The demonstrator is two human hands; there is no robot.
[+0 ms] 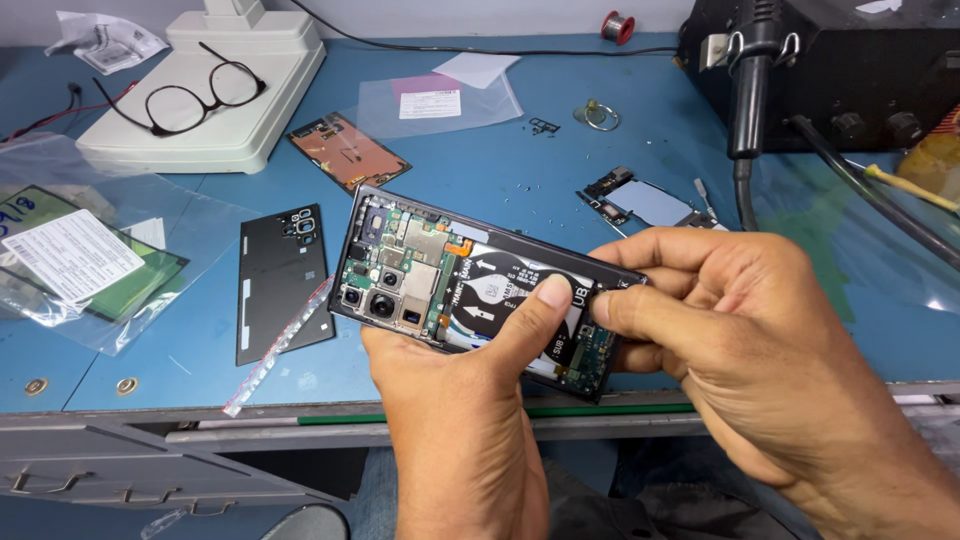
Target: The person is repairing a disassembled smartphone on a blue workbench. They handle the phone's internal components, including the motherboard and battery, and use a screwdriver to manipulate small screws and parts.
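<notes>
An opened black smartphone [420, 270] with its back cover off shows its circuit board, camera modules and battery. My left hand [470, 410] holds it from below, thumb pressed on the battery area. My right hand [740, 330] grips the phone's lower right end, thumb and fingers pinched at its edge. The phone is raised above the front edge of the blue table [520, 170].
The black back cover [283, 280] lies on the table to the left. A copper-coloured panel [348, 150], a small board [640, 200], plastic bags [90, 250], eyeglasses [195, 90] on a white stand and a black soldering station [830, 70] surround the work spot.
</notes>
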